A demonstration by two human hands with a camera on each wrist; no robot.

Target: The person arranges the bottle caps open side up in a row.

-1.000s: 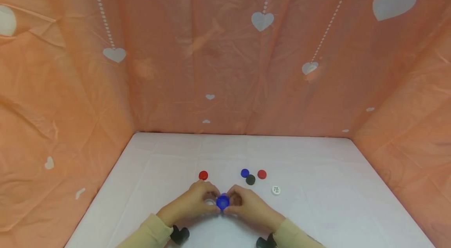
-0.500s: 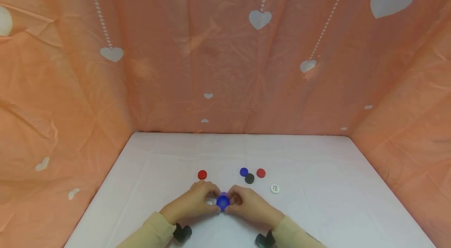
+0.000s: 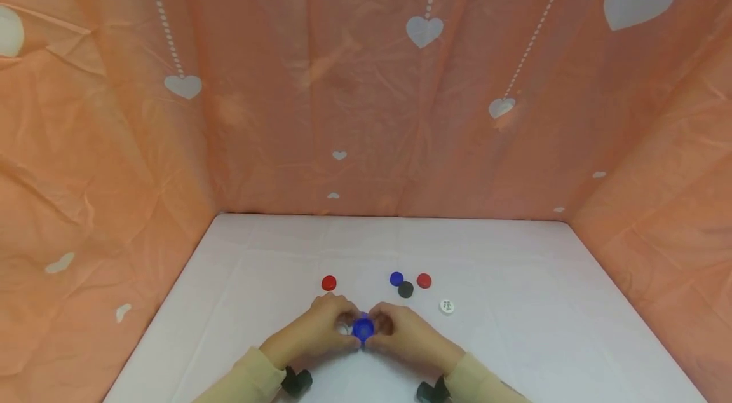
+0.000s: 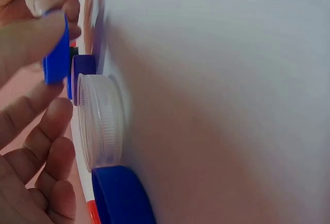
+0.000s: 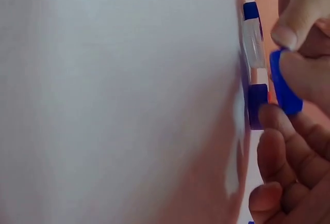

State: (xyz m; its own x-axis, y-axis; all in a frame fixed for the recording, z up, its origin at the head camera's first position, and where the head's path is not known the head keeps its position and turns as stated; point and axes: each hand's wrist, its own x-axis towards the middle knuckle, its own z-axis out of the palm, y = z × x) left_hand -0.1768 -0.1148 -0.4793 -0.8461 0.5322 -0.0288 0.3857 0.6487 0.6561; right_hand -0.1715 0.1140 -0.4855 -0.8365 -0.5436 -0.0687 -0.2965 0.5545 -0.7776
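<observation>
Fingertips of the left hand [image 3: 316, 334] and right hand [image 3: 403, 334] pinch one blue cap [image 3: 363, 328] together, lifted just above the white table [image 3: 515, 339]. A clear cap [image 4: 99, 122] lies under it; red cap [image 3: 328, 283], black cap [image 3: 405, 290] and white cap [image 3: 447, 306] rest apart.

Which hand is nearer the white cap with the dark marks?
Right. The right hand lies just short of the white cap, which sits a little beyond it to its right; the left hand is farther off, across the blue cap both hands pinch.
</observation>
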